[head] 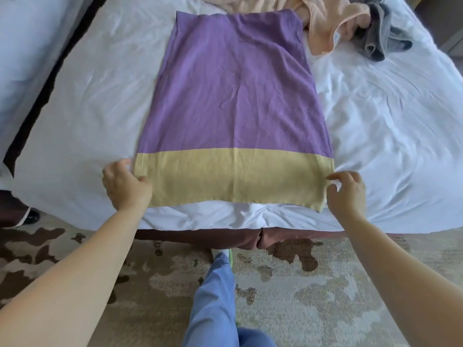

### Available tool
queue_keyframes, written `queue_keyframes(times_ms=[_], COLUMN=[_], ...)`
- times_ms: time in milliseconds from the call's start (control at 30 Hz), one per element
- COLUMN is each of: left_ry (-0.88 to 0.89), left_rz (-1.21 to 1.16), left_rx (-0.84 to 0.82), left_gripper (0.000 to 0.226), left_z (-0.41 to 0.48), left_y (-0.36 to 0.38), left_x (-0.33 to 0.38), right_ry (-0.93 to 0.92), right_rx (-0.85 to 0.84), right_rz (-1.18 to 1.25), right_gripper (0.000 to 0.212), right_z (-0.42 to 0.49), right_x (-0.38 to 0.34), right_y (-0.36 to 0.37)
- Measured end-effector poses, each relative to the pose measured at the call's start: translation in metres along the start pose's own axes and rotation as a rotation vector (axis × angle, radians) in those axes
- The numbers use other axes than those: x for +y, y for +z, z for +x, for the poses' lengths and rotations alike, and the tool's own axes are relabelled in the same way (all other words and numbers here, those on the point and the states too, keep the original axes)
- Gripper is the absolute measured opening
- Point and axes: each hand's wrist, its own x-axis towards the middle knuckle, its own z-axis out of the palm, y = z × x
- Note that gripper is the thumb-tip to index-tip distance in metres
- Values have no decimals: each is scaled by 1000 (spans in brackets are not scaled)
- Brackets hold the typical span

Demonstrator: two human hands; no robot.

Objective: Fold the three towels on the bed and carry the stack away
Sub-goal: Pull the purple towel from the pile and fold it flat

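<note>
We are only at the start: our left hand (126, 184) and right hand (347, 190) pinch the near corners of the purple towel (233, 96) spread flat on the bed (87, 96), while the peach towel (323, 23) and grey towel (383, 33) lie crumpled behind it.

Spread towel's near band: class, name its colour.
Yellow band; the head view shows it best.

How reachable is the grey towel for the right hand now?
Probably yes, with a lean: only bare sheet lies between the right hand and the grey towel, though the hand now pinches the purple towel.
</note>
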Motion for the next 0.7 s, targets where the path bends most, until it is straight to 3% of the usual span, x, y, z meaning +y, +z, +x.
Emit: queue_keyframes(times_ms=[100,200,333,500,600,700], left_ry=[413,631,616,426,532,704], left_rz=[55,210,525,577,449,446], left_rx=[-8,-192,-393,-289,-243,-338], left_gripper=[46,55,63,72,68,62], left_z=[22,47,68,95,126,155], left_y=[13,54,102,89,103,138], left_x=[49,95,91,74,123,172], right_ry=[-216,-399,-326,-27,-220,-455], right_rx=[54,-82,-234,-92,15,-145], right_rz=[37,2,-346,-351,-282,-276], right_gripper=[29,51,72,68,61,63], right_z=[36,75,109,138,169,199], right_x=[-50,-101,-104,-81,-131,-190], right_y=[4,36,84,66,71,104])
